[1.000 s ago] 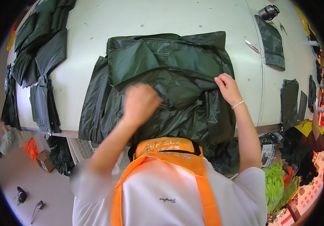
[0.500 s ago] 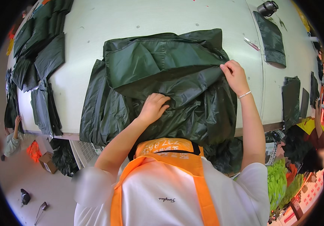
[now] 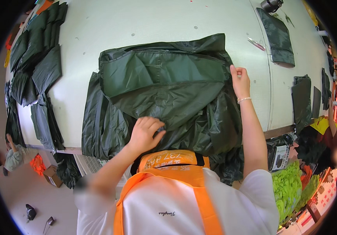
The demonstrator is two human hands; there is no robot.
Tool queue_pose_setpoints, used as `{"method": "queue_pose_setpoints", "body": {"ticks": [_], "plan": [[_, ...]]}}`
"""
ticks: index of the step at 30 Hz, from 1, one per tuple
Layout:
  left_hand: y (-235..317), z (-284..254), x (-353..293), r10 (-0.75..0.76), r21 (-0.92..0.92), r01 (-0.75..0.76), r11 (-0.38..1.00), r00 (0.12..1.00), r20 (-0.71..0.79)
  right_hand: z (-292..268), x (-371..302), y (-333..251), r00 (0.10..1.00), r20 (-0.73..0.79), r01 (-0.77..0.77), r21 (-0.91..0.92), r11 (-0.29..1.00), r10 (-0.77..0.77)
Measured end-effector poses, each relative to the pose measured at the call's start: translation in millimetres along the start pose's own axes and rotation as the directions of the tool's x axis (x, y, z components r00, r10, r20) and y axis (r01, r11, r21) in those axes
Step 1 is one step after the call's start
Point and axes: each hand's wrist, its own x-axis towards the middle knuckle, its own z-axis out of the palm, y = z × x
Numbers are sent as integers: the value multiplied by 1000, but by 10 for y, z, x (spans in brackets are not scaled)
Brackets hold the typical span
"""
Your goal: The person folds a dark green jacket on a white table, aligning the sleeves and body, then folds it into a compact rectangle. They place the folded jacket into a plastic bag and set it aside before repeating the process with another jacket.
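A dark green, shiny fabric garment (image 3: 168, 94) lies bunched and layered on the table in front of me. Across its upper part a flap with a central seam is spread nearly flat. My left hand (image 3: 147, 133) is closed on the garment's lower middle, pinching a bit of its fabric between thumb and fingers. At the garment's right edge is my right hand (image 3: 240, 80), fingers curled and the thumb touching or close to the cloth. What sits between those fingers is hidden.
Dark green fabric pieces (image 3: 37, 43) are heaped at the table's left. Red-handled snips (image 3: 256, 44), a folded green piece (image 3: 277, 37) and a metal flask (image 3: 271, 5) lie at right. Co-workers are at both sides; bright green fabric (image 3: 287, 188) is piled lower right.
The lifted flap has come down flat. My left hand has moved down and left with the fabric; my right hand has left the flap's corner and sits at the garment's edge.
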Motion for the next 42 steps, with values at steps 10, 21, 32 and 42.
{"method": "queue_pose_setpoints", "body": {"ticks": [10,21,32,42], "plan": [[203,603,2388,-205,-357,198,913,979,20,73,183,17,881,473,-362,670,649,3],[-79,935,2954,-488,-707,550,445,811,323,-308,1911,1120,827,-45,405,-644,649,-560],[-120,957,2977,-587,-742,583,331,743,322,-284,1722,768,908,18,401,-323,857,-418],[-189,997,2966,-569,-744,565,357,763,307,232,376,-253,946,139,269,163,949,-292]]}}
